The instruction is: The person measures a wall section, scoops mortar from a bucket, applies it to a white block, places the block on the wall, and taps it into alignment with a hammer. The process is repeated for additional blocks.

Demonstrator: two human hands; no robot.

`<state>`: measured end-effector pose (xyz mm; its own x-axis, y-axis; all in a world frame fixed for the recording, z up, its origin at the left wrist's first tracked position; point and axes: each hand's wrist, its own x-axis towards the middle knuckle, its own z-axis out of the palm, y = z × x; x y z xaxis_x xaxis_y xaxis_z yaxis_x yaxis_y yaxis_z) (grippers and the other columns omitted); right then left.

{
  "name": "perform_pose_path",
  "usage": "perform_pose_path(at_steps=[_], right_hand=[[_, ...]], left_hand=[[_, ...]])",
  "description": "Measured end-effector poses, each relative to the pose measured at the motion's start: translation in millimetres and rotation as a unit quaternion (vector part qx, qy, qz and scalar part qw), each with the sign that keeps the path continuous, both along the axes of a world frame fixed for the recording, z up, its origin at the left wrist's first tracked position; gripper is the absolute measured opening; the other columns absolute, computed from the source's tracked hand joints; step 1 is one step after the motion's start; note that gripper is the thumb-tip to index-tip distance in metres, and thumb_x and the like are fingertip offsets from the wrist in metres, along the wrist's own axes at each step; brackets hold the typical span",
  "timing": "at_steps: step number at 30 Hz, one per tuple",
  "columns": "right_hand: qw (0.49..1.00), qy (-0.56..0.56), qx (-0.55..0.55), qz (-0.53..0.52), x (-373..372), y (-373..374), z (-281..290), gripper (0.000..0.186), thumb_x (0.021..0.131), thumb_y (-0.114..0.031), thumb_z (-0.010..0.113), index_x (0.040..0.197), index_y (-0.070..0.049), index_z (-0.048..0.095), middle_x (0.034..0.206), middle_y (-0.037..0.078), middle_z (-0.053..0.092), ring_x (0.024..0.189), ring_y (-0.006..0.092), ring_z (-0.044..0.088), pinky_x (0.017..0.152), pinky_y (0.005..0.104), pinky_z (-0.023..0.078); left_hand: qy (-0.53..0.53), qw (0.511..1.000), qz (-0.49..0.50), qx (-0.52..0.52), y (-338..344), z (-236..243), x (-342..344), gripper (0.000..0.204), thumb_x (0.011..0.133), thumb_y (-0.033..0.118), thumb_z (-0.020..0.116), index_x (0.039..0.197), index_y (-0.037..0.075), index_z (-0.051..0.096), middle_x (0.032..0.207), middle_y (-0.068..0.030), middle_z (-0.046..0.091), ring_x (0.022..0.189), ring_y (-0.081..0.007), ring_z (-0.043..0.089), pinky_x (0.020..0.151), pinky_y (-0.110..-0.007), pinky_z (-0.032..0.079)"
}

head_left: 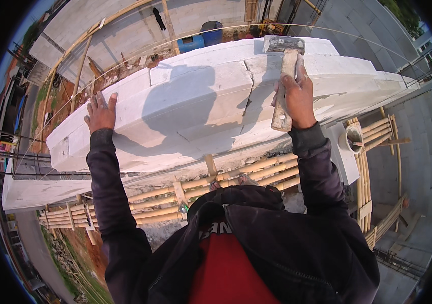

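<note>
A wall of white lightweight blocks [190, 106] runs across in front of me, with dark joints between some blocks. On its top toward the left end lies my left hand [101, 112], fingers spread and holding nothing. My right hand [298, 99] is closed round the wooden handle of a hammer [284, 45]. The hammer's dark, worn metal head is over the top of the wall, and its flat handle end points back toward me. My shadow falls across the blocks between both hands.
Below me, bamboo poles [160, 195] form a scaffold platform under my feet. A bucket [350, 139] stands at the right beside a white block [341, 162]. A thin string [337, 31] stretches beyond the wall. Blue drums [212, 33] stand behind it on the ground far below.
</note>
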<state>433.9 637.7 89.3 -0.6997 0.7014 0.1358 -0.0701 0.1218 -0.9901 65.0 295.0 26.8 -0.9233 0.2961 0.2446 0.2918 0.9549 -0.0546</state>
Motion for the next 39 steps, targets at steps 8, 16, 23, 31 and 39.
perform_pose_path(at_steps=[8, 16, 23, 31, 39], right_hand=[[0.999, -0.023, -0.032, 0.026, 4, 6, 5, 0.066, 0.095, -0.009, 0.048, 0.157, -0.006, 0.025, 0.076, 0.008, 0.058, 0.056, 0.0146, 0.057, 0.045, 0.0288, 0.05], [0.999, -0.009, -0.034, 0.008, -6, -17, 18, 0.068, 0.092, -0.008, 0.051, 0.155, -0.001, 0.027, 0.077, 0.008, 0.06, 0.058, 0.0152, 0.058, 0.047, 0.0313, 0.051], [0.995, -0.079, -0.015, 0.052, -2, -5, 24, 0.065, 0.092, -0.007, 0.048, 0.154, -0.004, 0.031, 0.074, 0.008, 0.059, 0.052, 0.0157, 0.057, 0.045, 0.0296, 0.05], [0.99, -0.095, -0.026, 0.103, -12, -21, 14, 0.065, 0.093, -0.006, 0.047, 0.154, -0.001, 0.028, 0.078, 0.009, 0.059, 0.054, 0.0143, 0.056, 0.046, 0.0294, 0.05], [0.995, -0.069, 0.069, 0.006, -14, -7, 2, 0.066, 0.093, -0.008, 0.051, 0.155, 0.0, 0.028, 0.071, 0.008, 0.059, 0.052, 0.0156, 0.056, 0.046, 0.0298, 0.049]], left_hand=[[0.0, 1.0, -0.001, 0.014, -6, -3, 1, 0.084, 0.095, 0.075, 0.028, 0.156, 0.017, 0.031, 0.161, -0.0124, 0.029, 0.148, -0.0345, 0.027, 0.115, -0.062, 0.024], [-0.001, 1.0, 0.008, 0.0, -4, 1, 0, 0.084, 0.095, 0.075, 0.028, 0.156, 0.017, 0.032, 0.162, -0.0121, 0.029, 0.148, -0.0341, 0.027, 0.115, -0.061, 0.024], [0.007, 1.0, 0.004, -0.009, -8, 1, 0, 0.084, 0.095, 0.075, 0.028, 0.156, 0.017, 0.032, 0.161, -0.0126, 0.03, 0.148, -0.0348, 0.027, 0.115, -0.061, 0.024], [0.004, 1.0, 0.005, 0.0, -5, 1, -1, 0.085, 0.094, 0.076, 0.028, 0.156, 0.017, 0.032, 0.161, -0.0127, 0.03, 0.148, -0.0352, 0.027, 0.115, -0.061, 0.023], [-0.008, 1.0, 0.007, 0.002, 2, 2, 3, 0.084, 0.095, 0.074, 0.03, 0.156, 0.017, 0.032, 0.162, -0.0119, 0.029, 0.149, -0.0345, 0.026, 0.115, -0.061, 0.022]])
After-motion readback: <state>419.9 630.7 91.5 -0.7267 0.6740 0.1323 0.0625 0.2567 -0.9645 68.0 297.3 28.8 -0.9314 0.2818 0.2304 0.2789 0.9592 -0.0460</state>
